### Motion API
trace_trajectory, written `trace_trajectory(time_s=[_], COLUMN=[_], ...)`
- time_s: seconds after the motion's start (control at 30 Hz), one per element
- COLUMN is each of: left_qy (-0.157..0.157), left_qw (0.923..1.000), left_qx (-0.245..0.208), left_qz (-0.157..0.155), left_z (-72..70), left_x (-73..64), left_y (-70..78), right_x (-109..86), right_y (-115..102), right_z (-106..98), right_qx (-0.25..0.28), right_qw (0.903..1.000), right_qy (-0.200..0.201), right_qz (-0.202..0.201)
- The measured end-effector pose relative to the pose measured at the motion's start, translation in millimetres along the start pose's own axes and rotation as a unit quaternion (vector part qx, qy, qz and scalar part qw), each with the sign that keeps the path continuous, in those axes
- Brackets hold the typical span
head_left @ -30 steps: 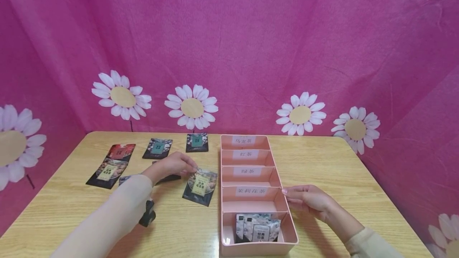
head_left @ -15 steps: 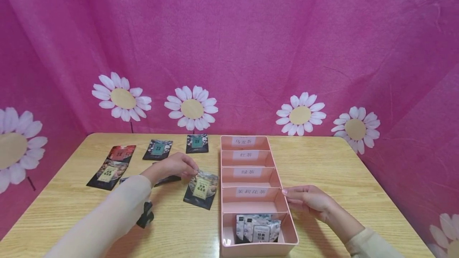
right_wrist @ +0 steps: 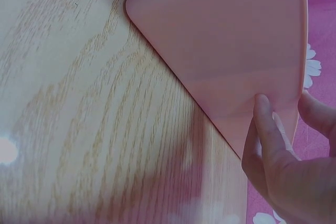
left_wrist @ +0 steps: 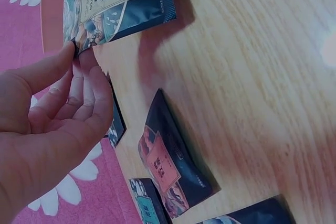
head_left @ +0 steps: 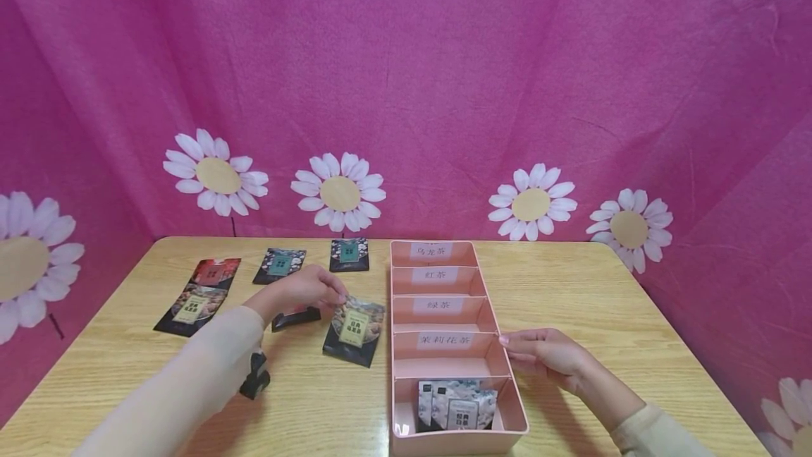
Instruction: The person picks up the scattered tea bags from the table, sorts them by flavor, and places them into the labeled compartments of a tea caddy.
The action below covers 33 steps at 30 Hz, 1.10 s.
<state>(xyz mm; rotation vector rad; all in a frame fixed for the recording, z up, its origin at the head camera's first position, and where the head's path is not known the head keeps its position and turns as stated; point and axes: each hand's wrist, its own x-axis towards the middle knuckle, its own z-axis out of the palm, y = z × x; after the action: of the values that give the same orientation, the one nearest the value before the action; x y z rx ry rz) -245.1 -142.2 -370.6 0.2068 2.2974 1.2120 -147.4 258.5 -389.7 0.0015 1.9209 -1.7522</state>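
"Just left of the pink divided box (head_left: pixel 459 442), what is the left hand (head_left: pixel 307 289) doing?"

"Pinching a yellow-labelled packet (head_left: pixel 353 331) by its upper corner, thumb against fingers. The packet is over the table (head_left: pixel 545 266); whether its lower edge touches the wood, I can't tell."

"And the right hand (head_left: pixel 548 355)?"

"Its fingers lie loosely extended against the outside of the box's right wall, thumb at the rim."

"What's in the box?"

"Pale-patterned packets (head_left: pixel 459 409), leaning in the nearest compartment. Paper labels (head_left: pixel 438 304) show in the four behind it."

"And further left?"

"A red-labelled dark packet (left_wrist: pixel 165 166), partly hidden by the left hand in the head view; two teal-labelled packets (head_left: pixel 279 264) near the far edge; then a red packet (head_left: pixel 216 271) touching another yellow-labelled one."
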Motion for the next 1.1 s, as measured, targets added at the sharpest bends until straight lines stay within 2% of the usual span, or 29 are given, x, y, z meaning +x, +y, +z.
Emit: trace_trajectory(time_s=[0.23, 0.67, 0.97, 1.1], left_qy=[0.010, 0.015, 0.016, 0.018], left_qw=[0.9993, 0.9998, 0.9984, 0.9979], left_qx=[0.037, 0.012, 0.037, 0.032], left_qz=[0.005, 0.004, 0.039, 0.052], left_z=[-8.7, -20.4, -30.3, -33.4], left_x=[-1.1, -1.6, -5.7, -4.9], left_y=[7.8, 22.4, 35.3, 41.8], right_x=[0.1, -0.1, 0.0, -0.1], right_y=[0, -2, -2, -2], right_z=[0, 0, 0, 0], right_qx=[-0.001, 0.001, 0.000, -0.002], right_qw=[1.0000, 1.0000, 1.0000, 1.0000], right_qy=[0.001, 0.000, -0.001, 0.001], right_qz=[0.002, 0.001, 0.002, 0.006])
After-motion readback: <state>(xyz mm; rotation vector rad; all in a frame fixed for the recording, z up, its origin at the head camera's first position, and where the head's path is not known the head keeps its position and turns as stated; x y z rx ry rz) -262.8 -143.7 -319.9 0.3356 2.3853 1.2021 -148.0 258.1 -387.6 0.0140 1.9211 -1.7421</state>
